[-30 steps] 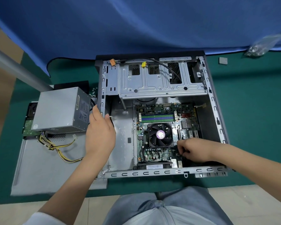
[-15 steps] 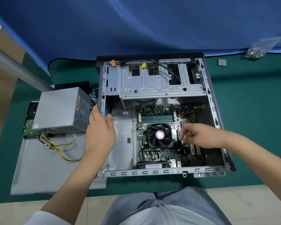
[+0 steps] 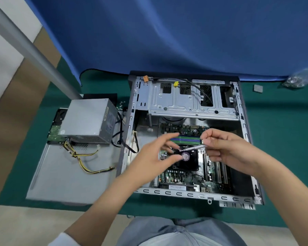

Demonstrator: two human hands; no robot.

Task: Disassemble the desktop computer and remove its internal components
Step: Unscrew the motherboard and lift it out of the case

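Observation:
The open desktop case (image 3: 245,135) lies flat on the green mat, its motherboard (image 3: 183,176), black CPU fan (image 3: 191,162) and green and blue memory sticks (image 3: 188,138) exposed. My right hand (image 3: 226,150) hovers above the board and pinches a thin silver screwdriver (image 3: 192,148), whose tip points left over the fan. My left hand (image 3: 149,160) is also above the board, fingers spread and thumb out, fingertips close to the screwdriver's tip. Whether anything sits on the tip is too small to tell.
A grey power supply (image 3: 89,118) with yellow and black cables sits on the removed side panel (image 3: 60,174) left of the case, over a hard drive (image 3: 55,134). The metal drive cage (image 3: 185,103) spans the case's far end. A bag of screws (image 3: 297,80) and small grey square (image 3: 257,88) lie far right.
My left hand left the case's left wall and moved right over the motherboard. My right hand rose from the board's near right area, bringing the screwdriver up level toward the left hand.

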